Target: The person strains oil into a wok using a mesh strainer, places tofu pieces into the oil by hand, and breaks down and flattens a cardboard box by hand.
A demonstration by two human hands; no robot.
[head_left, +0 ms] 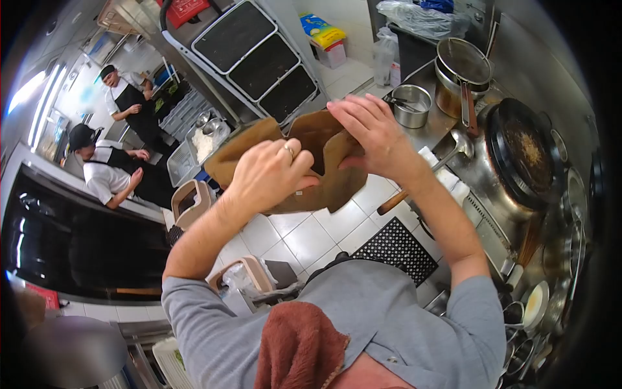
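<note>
A brown cardboard box [285, 202] with an open top and raised, bent flaps is held up in front of me, above the tiled floor. My left hand [269, 170], a ring on one finger, has its fingers curled over the near edge, closed on the cardboard. At the right side, my right hand [376, 136] holds a flap, thumb low against it and longer fingers stretched over the top. The box's inside is dark, and I cannot make out its contents.
To the right stand a wok [528, 149], a steel pot [412, 107], a strainer [463, 61] and a ladle [461, 144]. A folded step ladder [249, 52] leans ahead. Two people in black aprons [139, 117] work at the left. Bins [243, 275] and a black mat [398, 249] lie below.
</note>
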